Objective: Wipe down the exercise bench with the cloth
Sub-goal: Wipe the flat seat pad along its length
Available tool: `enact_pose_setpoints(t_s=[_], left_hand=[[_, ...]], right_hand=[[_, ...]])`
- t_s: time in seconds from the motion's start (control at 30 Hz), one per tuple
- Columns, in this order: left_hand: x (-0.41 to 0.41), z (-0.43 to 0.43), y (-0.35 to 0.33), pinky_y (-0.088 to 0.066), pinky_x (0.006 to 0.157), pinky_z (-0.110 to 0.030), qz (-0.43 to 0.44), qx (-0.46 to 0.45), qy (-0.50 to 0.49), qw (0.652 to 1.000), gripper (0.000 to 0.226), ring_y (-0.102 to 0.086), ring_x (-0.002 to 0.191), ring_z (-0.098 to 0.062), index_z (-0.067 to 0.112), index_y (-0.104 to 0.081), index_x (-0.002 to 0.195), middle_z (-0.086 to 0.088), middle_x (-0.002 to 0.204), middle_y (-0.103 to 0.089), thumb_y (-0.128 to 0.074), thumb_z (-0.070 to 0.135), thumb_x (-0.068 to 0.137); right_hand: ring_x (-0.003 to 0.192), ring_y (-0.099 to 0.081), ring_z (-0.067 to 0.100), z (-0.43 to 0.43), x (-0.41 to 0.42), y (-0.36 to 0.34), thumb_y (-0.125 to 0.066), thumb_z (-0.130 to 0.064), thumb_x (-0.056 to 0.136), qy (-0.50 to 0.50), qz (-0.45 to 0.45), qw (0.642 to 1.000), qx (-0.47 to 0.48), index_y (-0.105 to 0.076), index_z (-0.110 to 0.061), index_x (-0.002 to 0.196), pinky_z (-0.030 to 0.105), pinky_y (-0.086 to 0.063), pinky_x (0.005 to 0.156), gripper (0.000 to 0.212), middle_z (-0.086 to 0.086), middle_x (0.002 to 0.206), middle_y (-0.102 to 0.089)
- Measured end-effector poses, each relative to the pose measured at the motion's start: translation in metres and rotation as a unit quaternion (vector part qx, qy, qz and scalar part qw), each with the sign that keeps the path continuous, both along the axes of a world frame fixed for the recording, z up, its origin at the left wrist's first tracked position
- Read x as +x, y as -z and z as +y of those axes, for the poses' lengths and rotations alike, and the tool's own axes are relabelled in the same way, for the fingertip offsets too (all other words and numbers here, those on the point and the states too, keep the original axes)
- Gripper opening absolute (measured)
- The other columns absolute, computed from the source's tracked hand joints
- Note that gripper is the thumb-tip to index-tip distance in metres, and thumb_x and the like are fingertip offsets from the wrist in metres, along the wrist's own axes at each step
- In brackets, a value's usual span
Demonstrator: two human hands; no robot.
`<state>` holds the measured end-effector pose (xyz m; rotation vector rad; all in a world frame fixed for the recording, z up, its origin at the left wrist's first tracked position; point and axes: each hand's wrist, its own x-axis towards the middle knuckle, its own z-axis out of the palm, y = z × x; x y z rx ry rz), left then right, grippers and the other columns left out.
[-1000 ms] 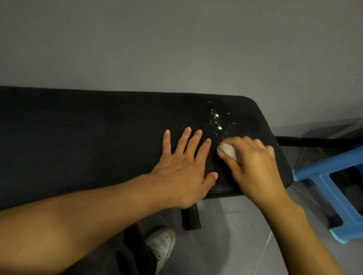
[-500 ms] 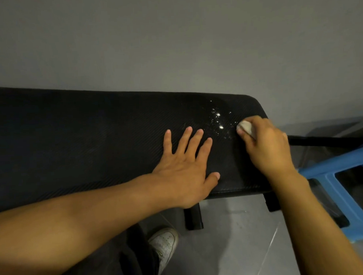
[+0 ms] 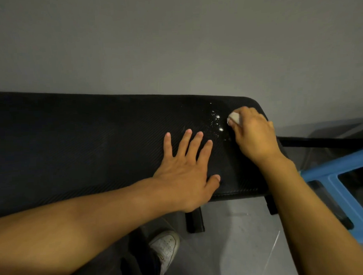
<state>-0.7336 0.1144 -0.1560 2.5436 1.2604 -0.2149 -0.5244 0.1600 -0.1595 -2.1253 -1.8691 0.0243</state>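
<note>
The black padded exercise bench [image 3: 84,145] runs across the view against a grey wall. Shiny droplets [image 3: 216,121] speckle its right end. My right hand [image 3: 253,134] grips a small bunched white cloth [image 3: 234,118] and holds it on the pad just right of the droplets, near the far right corner. Most of the cloth is hidden inside the fist. My left hand [image 3: 188,172] lies flat on the pad with fingers spread, near the front edge, left of the droplets.
A blue plastic stool [image 3: 342,185] stands on the floor right of the bench. A black bar [image 3: 324,141] of the frame sticks out to the right. The bench's legs [image 3: 195,221] and my white shoe [image 3: 166,249] are below on the grey tiled floor.
My right hand has carried the cloth from the front edge of the pad away toward the far right corner, past the droplets. My left hand has stayed flat in place.
</note>
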Motion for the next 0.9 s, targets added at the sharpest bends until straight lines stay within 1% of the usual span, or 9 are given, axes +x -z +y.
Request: enact_pose_setpoints(t_s=[0.1, 0.17, 0.23, 0.4, 0.47, 0.6, 0.7, 0.8, 0.9], left_hand=[[-0.002, 0.001, 0.002, 0.016, 0.116, -0.067, -0.005, 0.001, 0.001, 1.000, 0.080, 0.033, 0.149, -0.029, 0.018, 0.016, 0.159, -0.008, 0.165, 0.027, -0.022, 0.061, 0.102], [-0.001, 0.001, 0.002, 0.016, 0.116, -0.067, -0.005, 0.001, 0.005, 1.000, 0.080, 0.033, 0.149, -0.029, 0.018, 0.017, 0.158, -0.008, 0.165, 0.028, -0.022, 0.061, 0.102], [-0.001, 0.002, 0.002, 0.016, 0.115, -0.067, -0.003, -0.001, 0.005, 1.000, 0.081, 0.034, 0.148, -0.029, 0.018, 0.018, 0.158, -0.008, 0.164, 0.029, -0.021, 0.061, 0.102], [0.000, 0.002, 0.000, 0.016, 0.115, -0.067, -0.001, -0.006, 0.003, 1.000, 0.080, 0.034, 0.148, -0.029, 0.018, 0.018, 0.158, -0.008, 0.165, 0.029, -0.022, 0.060, 0.102], [0.000, 0.002, 0.000, 0.016, 0.115, -0.067, -0.001, -0.005, 0.002, 1.000, 0.080, 0.034, 0.148, -0.029, 0.018, 0.017, 0.158, -0.007, 0.165, 0.029, -0.022, 0.061, 0.102], [-0.001, 0.002, 0.002, 0.017, 0.115, -0.067, -0.009, -0.005, 0.004, 1.000, 0.081, 0.035, 0.148, -0.029, 0.018, 0.018, 0.157, -0.007, 0.164, 0.029, -0.023, 0.061, 0.102], [-0.002, 0.003, 0.002, 0.018, 0.115, -0.067, -0.011, -0.004, 0.004, 1.000, 0.081, 0.035, 0.147, -0.028, 0.018, 0.018, 0.158, -0.007, 0.164, 0.029, -0.022, 0.061, 0.102], [-0.001, 0.003, 0.002, 0.017, 0.115, -0.067, -0.008, -0.005, 0.009, 1.000, 0.081, 0.035, 0.148, -0.029, 0.017, 0.018, 0.158, -0.008, 0.164, 0.029, -0.021, 0.061, 0.102], [-0.002, 0.003, 0.001, 0.017, 0.115, -0.067, -0.011, -0.008, 0.006, 1.000, 0.081, 0.035, 0.148, -0.029, 0.017, 0.017, 0.158, -0.007, 0.165, 0.029, -0.022, 0.061, 0.102]], right_hand=[[0.106, -0.057, 0.029, -0.027, -0.012, -0.002, -0.050, -0.034, 0.101, -0.036, 0.004, 0.999, -0.019, -0.057, -0.020, 0.122, 0.050, -0.042, 0.092, 0.026, 0.006, 0.118, -0.060], [0.101, -0.057, 0.022, -0.061, -0.018, -0.002, -0.051, -0.036, 0.100, -0.087, 0.022, 0.996, -0.015, -0.058, -0.027, 0.117, 0.048, -0.042, 0.090, 0.021, -0.003, 0.112, -0.060], [0.098, -0.057, 0.018, -0.075, -0.017, -0.004, -0.051, -0.040, 0.099, -0.098, 0.031, 0.995, -0.014, -0.059, -0.030, 0.113, 0.045, -0.041, 0.087, 0.018, -0.008, 0.108, -0.060], [0.109, -0.058, 0.029, -0.009, -0.016, -0.005, -0.050, -0.036, 0.102, -0.017, 0.016, 1.000, -0.011, -0.057, -0.023, 0.121, 0.048, -0.038, 0.093, 0.024, 0.003, 0.118, -0.062], [0.110, -0.057, 0.027, -0.006, -0.025, -0.006, -0.050, -0.034, 0.103, -0.035, 0.029, 0.999, -0.014, -0.057, -0.022, 0.122, 0.047, -0.038, 0.093, 0.024, 0.003, 0.119, -0.061], [0.106, -0.058, 0.021, -0.052, -0.034, -0.004, -0.050, -0.037, 0.100, -0.100, 0.013, 0.995, -0.013, -0.057, -0.028, 0.122, 0.045, -0.040, 0.090, 0.025, -0.005, 0.118, -0.062], [0.106, -0.058, 0.023, -0.042, -0.027, -0.004, -0.050, -0.040, 0.100, -0.057, 0.013, 0.998, -0.009, -0.059, -0.027, 0.121, 0.047, -0.040, 0.091, 0.027, -0.003, 0.117, -0.063], [0.109, -0.058, 0.028, -0.007, -0.028, -0.005, -0.049, -0.034, 0.103, -0.004, 0.015, 1.000, -0.006, -0.058, -0.020, 0.124, 0.049, -0.039, 0.093, 0.027, 0.004, 0.119, -0.062], [0.106, -0.059, 0.027, -0.012, -0.040, -0.005, -0.049, -0.030, 0.103, -0.034, 0.001, 0.999, -0.006, -0.056, -0.019, 0.125, 0.048, -0.041, 0.091, 0.026, 0.004, 0.119, -0.060]])
